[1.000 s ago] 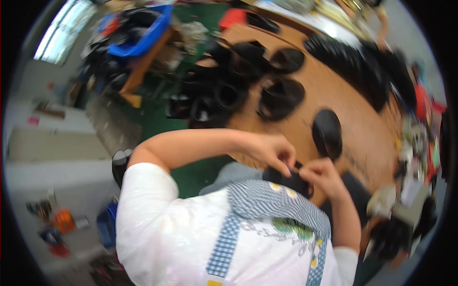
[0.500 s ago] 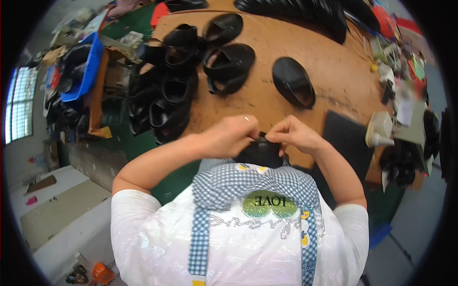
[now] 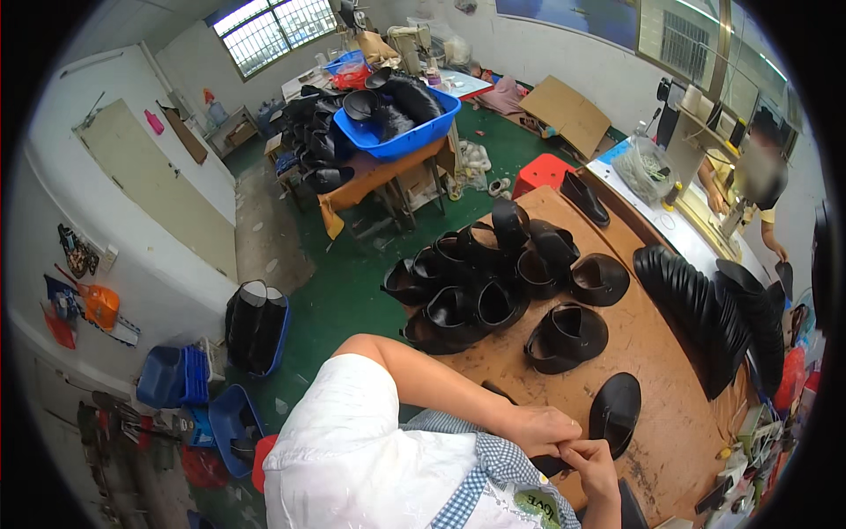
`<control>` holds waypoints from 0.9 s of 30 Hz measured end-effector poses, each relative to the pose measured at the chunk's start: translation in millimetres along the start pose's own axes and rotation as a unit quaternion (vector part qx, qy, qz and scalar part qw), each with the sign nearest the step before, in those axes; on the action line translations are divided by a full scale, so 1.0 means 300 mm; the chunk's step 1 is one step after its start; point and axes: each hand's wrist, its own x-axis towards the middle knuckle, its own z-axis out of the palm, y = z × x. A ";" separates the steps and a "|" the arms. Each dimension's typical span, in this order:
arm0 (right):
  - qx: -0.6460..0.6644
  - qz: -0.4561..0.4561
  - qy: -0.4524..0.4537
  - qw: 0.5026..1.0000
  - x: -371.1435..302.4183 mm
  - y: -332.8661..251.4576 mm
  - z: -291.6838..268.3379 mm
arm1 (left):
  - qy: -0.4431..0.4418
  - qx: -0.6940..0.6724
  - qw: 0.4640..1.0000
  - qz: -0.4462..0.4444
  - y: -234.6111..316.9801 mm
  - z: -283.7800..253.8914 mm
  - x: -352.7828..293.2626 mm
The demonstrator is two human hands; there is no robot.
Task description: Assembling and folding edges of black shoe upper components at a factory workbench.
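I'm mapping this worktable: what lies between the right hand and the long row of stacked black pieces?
The head view shows one black oval piece, then brown tabletop, between them.

Two bare hands at lower right — one left hand (image 3: 539,430), one right hand (image 3: 595,469) — with one black piece (image 3: 550,465) at the fingers. One black shoe upper (image 3: 617,413) lies alone just above them; the overlapping black uppers (image 3: 493,309) at centre are too tangled to count. Two stacks of black pieces (image 3: 686,304) at right. One door (image 3: 159,185) at left, one barred window (image 3: 275,33) upper left; upper centre, one large blue tub (image 3: 407,145), one red stool (image 3: 539,172), one cardboard sheet (image 3: 567,115) — and one co-worker (image 3: 721,172) upper right.
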 end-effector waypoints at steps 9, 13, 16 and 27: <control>-0.154 -0.010 0.012 0.988 -0.004 -0.061 -0.037 | -0.060 -0.094 0.990 -0.087 -0.044 -0.019 0.006; -0.205 -0.022 0.043 0.978 -0.020 -0.090 0.017 | 0.058 0.060 0.996 0.018 -0.010 0.003 0.006; -0.220 -0.032 0.045 0.974 -0.039 -0.074 0.000 | -0.085 -0.153 0.976 -0.132 -0.022 -0.071 0.000; -0.130 0.000 0.036 0.991 -0.029 -0.075 0.044 | -0.046 -0.024 0.996 -0.070 -0.034 -0.026 -0.023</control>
